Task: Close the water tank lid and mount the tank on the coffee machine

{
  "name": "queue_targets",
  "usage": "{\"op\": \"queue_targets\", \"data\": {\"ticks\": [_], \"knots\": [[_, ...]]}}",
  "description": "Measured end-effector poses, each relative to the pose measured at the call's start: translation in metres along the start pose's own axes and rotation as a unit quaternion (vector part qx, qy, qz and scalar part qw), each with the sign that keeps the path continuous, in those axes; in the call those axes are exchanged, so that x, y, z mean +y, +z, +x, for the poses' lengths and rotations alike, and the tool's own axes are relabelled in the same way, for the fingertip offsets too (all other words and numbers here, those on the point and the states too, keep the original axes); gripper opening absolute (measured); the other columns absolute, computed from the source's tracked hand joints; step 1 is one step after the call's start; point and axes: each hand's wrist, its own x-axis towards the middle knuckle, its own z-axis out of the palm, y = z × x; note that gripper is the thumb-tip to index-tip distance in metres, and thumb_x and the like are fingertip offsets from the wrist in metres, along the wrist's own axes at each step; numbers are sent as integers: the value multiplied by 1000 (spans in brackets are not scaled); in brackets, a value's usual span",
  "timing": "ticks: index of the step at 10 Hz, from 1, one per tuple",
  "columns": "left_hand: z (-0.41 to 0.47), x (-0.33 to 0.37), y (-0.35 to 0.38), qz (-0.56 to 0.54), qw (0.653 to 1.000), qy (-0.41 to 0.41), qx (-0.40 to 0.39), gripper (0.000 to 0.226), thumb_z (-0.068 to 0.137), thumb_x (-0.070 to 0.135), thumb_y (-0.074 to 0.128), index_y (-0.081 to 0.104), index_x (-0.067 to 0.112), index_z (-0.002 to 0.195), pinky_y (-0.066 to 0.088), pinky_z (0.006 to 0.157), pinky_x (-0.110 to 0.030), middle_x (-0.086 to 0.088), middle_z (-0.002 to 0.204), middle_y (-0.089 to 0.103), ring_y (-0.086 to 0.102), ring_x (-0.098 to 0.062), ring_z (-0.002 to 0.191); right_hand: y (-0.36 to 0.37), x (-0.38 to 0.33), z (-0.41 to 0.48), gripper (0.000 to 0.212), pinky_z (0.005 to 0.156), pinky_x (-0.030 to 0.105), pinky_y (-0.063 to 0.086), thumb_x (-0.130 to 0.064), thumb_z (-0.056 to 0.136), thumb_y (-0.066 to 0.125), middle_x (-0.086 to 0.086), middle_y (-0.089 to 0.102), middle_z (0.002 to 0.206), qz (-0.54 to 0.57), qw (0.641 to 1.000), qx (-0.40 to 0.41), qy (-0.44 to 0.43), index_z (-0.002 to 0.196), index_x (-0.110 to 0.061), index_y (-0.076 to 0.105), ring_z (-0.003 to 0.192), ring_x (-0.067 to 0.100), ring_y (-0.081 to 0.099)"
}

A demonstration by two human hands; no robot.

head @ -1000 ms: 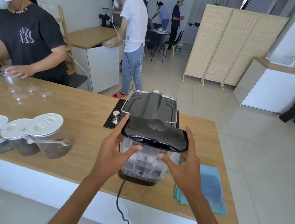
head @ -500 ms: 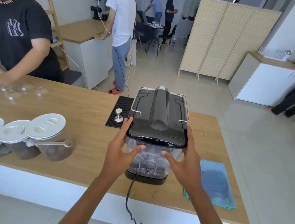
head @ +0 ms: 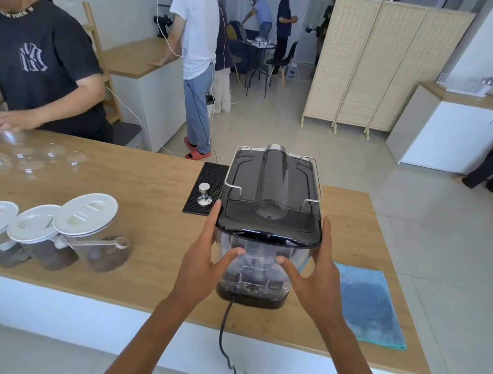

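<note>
Head view. The tank [head: 258,264] stands upright at the back of the machine [head: 272,186], the side that faces the person, with its clear wall toward the camera and its dark lid [head: 268,228] shut on top. The lid's edge sits level with the machine's top deck, and the tank's foot meets the black base [head: 250,300] — by that, the tank looks seated or very nearly so.

Left hand [head: 204,261]: fingers run up the tank's left side to the lid corner, thumb laid across the clear front wall. Right hand [head: 316,276]: the mirror of it, fingers up the right side, thumb on the front. Each hand is spread and pressed flat against the tank, so the tank is clamped between the two palms rather than pinched.

The relation that matters: the tank lies directly ahead of both hands, its long axis vertical, with the machine beyond it. Neither hand is nearer — the grip is symmetric. Any final seating push would go forward and down, along that axis.

The cord [head: 223,329] drops from the base over the edge of the counter [head: 151,185]. A blue cloth [head: 369,302] lies just right of the machine, clear of the hands.
</note>
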Motion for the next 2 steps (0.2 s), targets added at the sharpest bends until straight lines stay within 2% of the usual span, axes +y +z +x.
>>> {"op": "queue_targets", "data": {"ticks": [1, 2], "knots": [[-16, -27, 2, 65, 997, -26, -34, 92, 90, 47, 65, 8, 34, 161, 43, 99, -14, 13, 151, 49, 51, -6, 133, 6, 25, -13, 113, 110, 35, 42, -62, 77, 69, -4, 29, 166, -40, 998, -15, 51, 157, -45, -8, 144, 25, 46], [-42, -73, 1, 134, 986, -37, -95, 96, 87, 69, 53, 6, 30, 161, 40, 110, -29, 8, 165, 26, 33, -15, 149, 16, 68, -36, 109, 117, 44, 37, -65, 80, 66, -1, 18, 170, -107, 992, -23, 68, 160, -33, -1, 153, 27, 29]]}}
